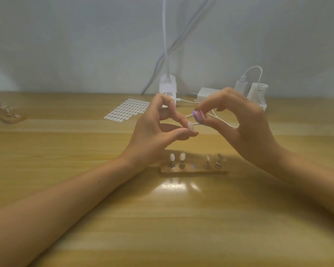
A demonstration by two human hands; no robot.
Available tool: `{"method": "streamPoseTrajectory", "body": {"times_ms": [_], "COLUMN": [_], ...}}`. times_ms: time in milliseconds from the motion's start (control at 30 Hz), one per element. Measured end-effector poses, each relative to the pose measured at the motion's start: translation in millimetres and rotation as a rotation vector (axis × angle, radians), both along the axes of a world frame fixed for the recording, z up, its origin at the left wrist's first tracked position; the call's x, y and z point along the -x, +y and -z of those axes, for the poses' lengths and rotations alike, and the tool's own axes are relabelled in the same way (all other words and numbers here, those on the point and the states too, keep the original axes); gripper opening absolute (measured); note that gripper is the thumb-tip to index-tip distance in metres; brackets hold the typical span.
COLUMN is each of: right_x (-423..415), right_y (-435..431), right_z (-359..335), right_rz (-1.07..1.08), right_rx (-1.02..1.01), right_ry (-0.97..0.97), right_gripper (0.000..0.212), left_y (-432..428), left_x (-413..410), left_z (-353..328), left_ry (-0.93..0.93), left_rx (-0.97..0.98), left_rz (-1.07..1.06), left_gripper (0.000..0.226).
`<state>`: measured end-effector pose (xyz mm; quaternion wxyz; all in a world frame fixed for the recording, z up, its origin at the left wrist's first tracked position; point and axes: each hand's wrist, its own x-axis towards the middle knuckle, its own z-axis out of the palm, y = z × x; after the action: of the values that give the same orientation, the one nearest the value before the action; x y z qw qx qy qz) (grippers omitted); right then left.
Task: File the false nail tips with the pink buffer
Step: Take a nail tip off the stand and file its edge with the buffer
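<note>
Wood surface [162, 218]: nearest, a holder block [193, 171] carrying two mounted nail tips [172, 157] at its left end. Above it the left grip [154, 132] pinches one false nail tip [190, 126]; the right grip [245, 128] pinches the pink buffer [198, 116] just beside that tip, contact unclear. Farther back: tab sheet [127, 109], chargers [256, 91].

A single head-worn view looks forward and down across the table [85, 189] to the wall [66, 45] behind it, which fills the upper third. The camera is near: both forearms stretch up from the lower corners, and the left hand [152, 132] and right hand [247, 128] sit close together around mid-frame.
</note>
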<state>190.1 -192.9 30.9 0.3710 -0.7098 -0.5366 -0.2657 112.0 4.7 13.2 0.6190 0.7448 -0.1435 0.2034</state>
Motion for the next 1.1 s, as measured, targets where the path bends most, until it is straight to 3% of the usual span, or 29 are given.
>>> {"method": "streamPoseTrajectory", "body": {"times_ms": [133, 267, 400, 533, 667, 800, 867, 967, 1100], "right_x": [-5.1, -2.4, -3.0, -0.7, -2.9, -0.4, 1.5, -1.6, 4.8], "right_y": [-0.5, -0.1, 0.4, 0.6, 1.1, -0.1, 5.1, 0.2, 4.1], "right_z": [7.9, 0.1, 6.6, 0.0, 4.3, 0.3, 2.8, 3.9, -0.1], "right_rz": [0.054, 0.013, 0.031, -0.017, 0.021, -0.012, -0.036, 0.057, -0.029], "right_rx": [0.143, 0.007, 0.156, 0.048, 0.15, 0.053, 0.104, 0.119, 0.049], "right_ry": [0.05, -0.018, 0.041, -0.011, 0.048, 0.005, -0.022, 0.08, -0.01], "right_gripper": [0.008, 0.009, 0.008, 0.008, 0.008, 0.009, 0.01, 0.009, 0.009], "left_y": [1.1, -1.4, 0.9, -2.2, 0.2, -1.9, -0.8, 1.1, -1.3], "left_x": [1.5, 1.6, 1.9, 1.9, 1.9, 2.1, 1.6, 3.1, 1.9], "left_z": [-1.2, -1.8, -2.0, -3.0, -2.3, -2.7, -2.5, -2.4, -2.1], "left_ry": [-0.004, 0.006, 0.007, 0.0, 0.007, -0.01, -0.005, -0.002, -0.009], "left_rx": [-0.01, -0.023, -0.029, -0.059, -0.06, -0.077, -0.073, -0.053, -0.063], "left_rz": [-0.018, -0.021, -0.033, -0.04, -0.061, -0.063, -0.057, -0.064, -0.05], "left_gripper": [0.048, 0.045, 0.046, 0.045, 0.047, 0.045, 0.045, 0.046, 0.043]}}
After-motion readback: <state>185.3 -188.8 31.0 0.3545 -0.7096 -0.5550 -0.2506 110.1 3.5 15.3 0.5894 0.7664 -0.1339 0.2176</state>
